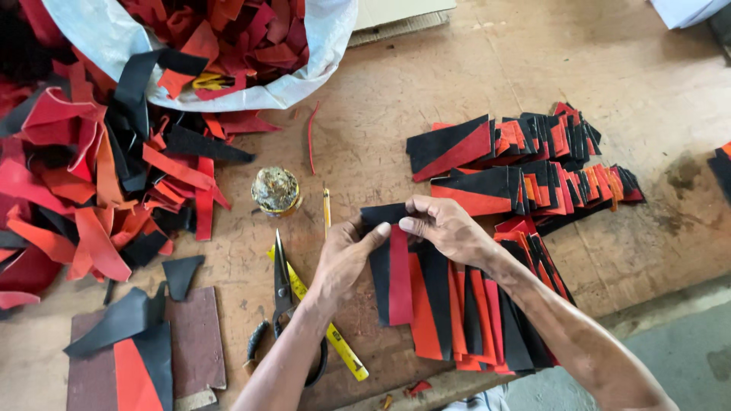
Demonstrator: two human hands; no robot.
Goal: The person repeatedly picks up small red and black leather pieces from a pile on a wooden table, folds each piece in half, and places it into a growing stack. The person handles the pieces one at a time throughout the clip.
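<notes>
piece: black-and-red cut panel (392, 274), top of a fanned row (472, 320) on the surface (396, 129), front centre.
handling: looks light, thin, flexible like leather or felt; likely bends if lifted by one corner. Not fragile. Matte, probably not slippery.
grip point: top edge or upper corners, pinch between thumb and fingers; flat support keeps it from flopping.
left hand (343, 262): fingers partly curled, thumb pressing the panel's upper left edge; pinching it, not fully closed.
right hand (449, 228): fingers bent over the panel's top edge, holding it down or pinching; exact grip partly hidden.
nearby: scissors (283, 289) and yellow tape (327, 327) just left of the left wrist; finished stacks (525, 164) behind; scrap heap (91, 183) far left.
</notes>
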